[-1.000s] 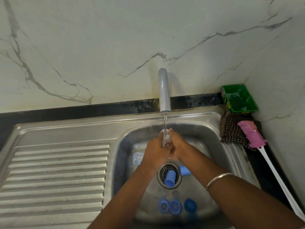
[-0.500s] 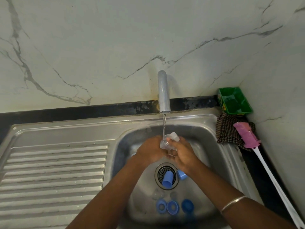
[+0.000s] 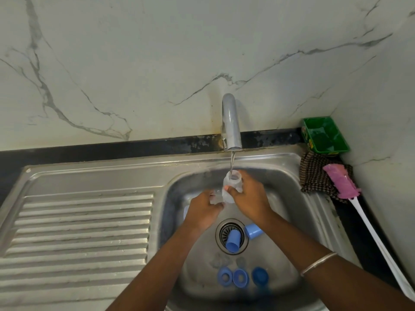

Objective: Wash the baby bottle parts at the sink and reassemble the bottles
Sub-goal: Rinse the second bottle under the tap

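Observation:
My right hand (image 3: 250,197) grips a clear baby bottle (image 3: 232,184) upright under the running tap (image 3: 231,122), and water falls into its open neck. My left hand (image 3: 202,212) sits just left of it and pinches a small clear part (image 3: 215,198) against the bottle's base. In the sink (image 3: 280,176) a blue cap (image 3: 232,243) lies on the drain and a second blue cap (image 3: 253,230) beside it. Three blue rings (image 3: 240,277) lie in a row at the near side. Another clear bottle (image 3: 186,212) is mostly hidden behind my left hand.
A ribbed steel draining board (image 3: 78,232) fills the left. At the right stand a green tub (image 3: 324,135), a checked cloth (image 3: 314,176) and a pink bottle brush (image 3: 343,182) with a long white handle. A marble wall rises behind.
The bottle has turned from tilted to upright, its neck under the stream. My left hand has slid down to its base. The view has shifted slightly.

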### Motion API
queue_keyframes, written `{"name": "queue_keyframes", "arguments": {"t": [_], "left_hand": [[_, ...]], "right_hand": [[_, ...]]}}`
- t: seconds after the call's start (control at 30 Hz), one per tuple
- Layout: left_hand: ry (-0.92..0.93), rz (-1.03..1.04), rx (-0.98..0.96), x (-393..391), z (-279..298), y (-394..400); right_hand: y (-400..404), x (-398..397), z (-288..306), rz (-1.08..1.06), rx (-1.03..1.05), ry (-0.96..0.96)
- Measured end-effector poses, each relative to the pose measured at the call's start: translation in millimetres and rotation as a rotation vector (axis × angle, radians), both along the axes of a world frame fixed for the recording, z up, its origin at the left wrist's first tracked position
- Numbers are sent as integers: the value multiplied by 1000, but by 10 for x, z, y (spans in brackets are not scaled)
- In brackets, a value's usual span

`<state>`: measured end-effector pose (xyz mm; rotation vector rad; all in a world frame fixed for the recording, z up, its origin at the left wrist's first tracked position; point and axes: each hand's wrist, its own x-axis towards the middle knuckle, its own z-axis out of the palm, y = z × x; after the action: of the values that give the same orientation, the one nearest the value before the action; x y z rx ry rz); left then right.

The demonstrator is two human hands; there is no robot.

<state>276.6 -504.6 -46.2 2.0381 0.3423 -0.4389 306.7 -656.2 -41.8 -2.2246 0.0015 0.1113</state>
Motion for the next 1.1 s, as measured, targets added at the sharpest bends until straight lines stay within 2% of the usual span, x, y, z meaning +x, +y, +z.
{"name": "queue_keyframes", "arguments": {"t": [0.17,0.3,0.37,0.5,0.73,0.87,1.1], "left_hand": [[-9,-4,15,-8,-7,51],[-18,-3,30,-18,0,53],[-30,-16,33,-15,-2,44],[-38,-10,11,-11,-19,19],[-122,-54,-26,18,7,-65],[-201,-89,-67,56,36,-146],[-272,-93,-68,127,51,-204]], "right_hand": [[38,-87,-9,205,-140,10],[66,-101,26,53,-105,-7],[73,-122,18,98,-95,-4],[41,-137,24,-7,-49,-9],[-9,-131,68,24,-42,-13],[2,-159,106,-47,80,24],[-49,-138,147,-22,274,92]]}}
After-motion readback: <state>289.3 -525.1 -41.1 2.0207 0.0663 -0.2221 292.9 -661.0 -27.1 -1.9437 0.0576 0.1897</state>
